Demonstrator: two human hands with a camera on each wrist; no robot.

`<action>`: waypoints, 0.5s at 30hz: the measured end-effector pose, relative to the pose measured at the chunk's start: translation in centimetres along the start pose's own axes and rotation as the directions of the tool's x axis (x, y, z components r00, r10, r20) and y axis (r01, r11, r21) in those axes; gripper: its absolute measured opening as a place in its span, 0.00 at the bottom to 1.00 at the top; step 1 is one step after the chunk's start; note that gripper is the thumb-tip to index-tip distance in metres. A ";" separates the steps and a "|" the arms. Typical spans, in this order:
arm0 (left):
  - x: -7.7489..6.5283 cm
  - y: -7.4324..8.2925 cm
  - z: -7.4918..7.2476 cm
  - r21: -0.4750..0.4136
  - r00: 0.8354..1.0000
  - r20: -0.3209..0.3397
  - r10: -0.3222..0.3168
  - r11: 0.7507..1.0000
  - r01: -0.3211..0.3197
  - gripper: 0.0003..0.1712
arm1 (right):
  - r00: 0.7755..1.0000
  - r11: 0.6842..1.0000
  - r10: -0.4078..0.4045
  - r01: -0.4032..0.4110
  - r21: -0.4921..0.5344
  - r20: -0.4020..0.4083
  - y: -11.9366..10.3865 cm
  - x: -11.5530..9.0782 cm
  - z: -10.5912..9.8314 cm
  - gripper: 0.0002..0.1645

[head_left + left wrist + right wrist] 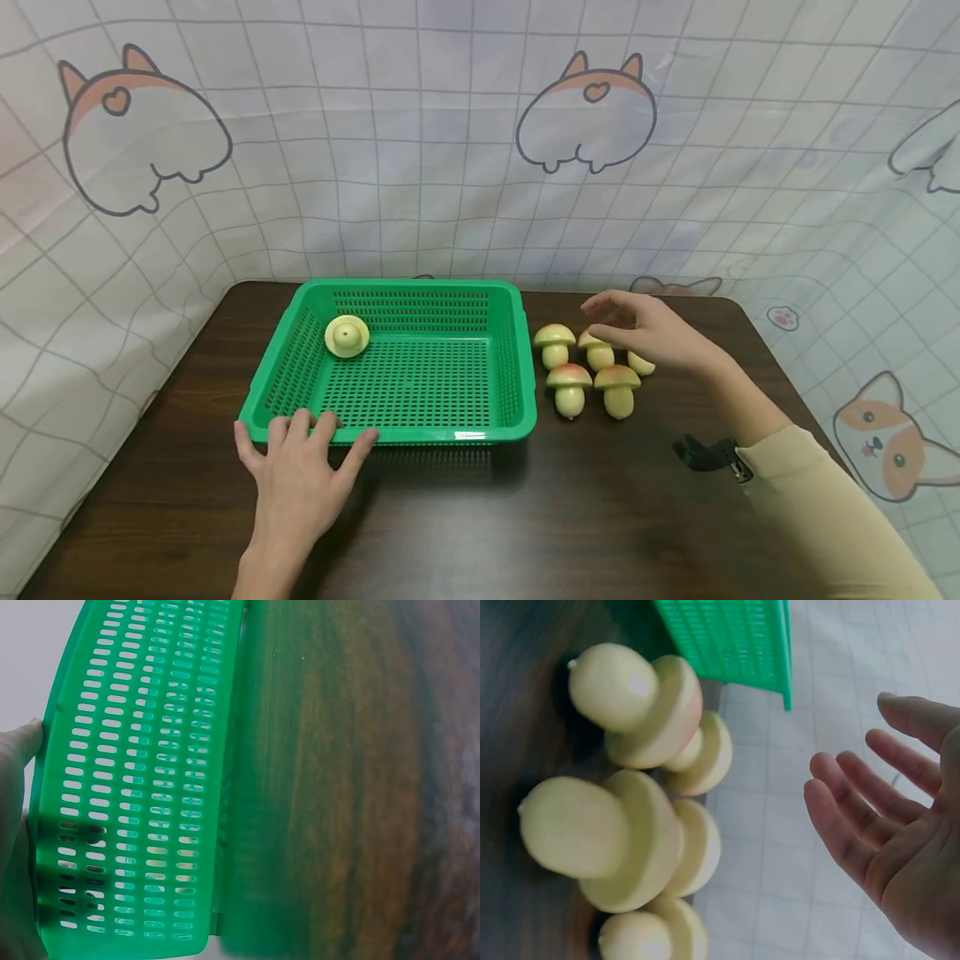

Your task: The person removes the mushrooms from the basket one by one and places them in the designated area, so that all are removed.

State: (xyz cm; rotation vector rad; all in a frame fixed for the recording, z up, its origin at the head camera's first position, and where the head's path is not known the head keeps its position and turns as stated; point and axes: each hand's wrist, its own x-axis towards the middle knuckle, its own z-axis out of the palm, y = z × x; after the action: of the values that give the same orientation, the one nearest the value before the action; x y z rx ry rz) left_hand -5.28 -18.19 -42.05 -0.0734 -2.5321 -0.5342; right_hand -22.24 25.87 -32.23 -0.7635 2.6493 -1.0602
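A green plastic basket [420, 435] stands on the table, with one toy mushroom [347, 336] lying inside at its back left. My left hand [296, 479] holds the basket's near rim toward the left, fingers hooked over the edge; the left wrist view shows the thumb at the rim of the slotted wall [142, 772]. To the right of the basket, several toy mushrooms [569, 400] with pale stems and yellow to reddish caps are grouped. Above the back ones hovers my right hand [648, 329], fingers loosely bent and holding nothing. It partly hides a mushroom [641, 364] at the right.
The dark wooden table [480, 525] reaches back to a white cloth [435, 150] with a grid and dog drawings, which hangs behind and at both sides. A black strap [712, 454] is at the right wrist.
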 end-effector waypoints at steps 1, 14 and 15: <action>0.0 0.0 0.0 -0.001 1.000 0.000 0.000 1.000 0.000 0.31 | 1.000 1.000 -0.007 0.007 0.001 0.008 -0.3 0.3 0.0 0.23; 0.0 0.0 0.2 -0.003 1.000 -0.008 0.001 1.000 -0.001 0.31 | 0.989 0.993 -0.120 0.121 -0.004 0.086 -3.3 4.0 0.8 0.21; 0.0 0.0 0.2 -0.003 1.000 -0.008 0.000 1.000 0.000 0.31 | 0.988 0.992 -0.122 0.123 -0.009 0.091 -3.6 4.4 0.9 0.21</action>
State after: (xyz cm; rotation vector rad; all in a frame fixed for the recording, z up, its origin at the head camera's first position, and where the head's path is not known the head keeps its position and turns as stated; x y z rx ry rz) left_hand -5.39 -18.11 -42.15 -0.0724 -2.5240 -0.5374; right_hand -24.22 20.85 -30.35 -0.9648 2.5652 -1.0110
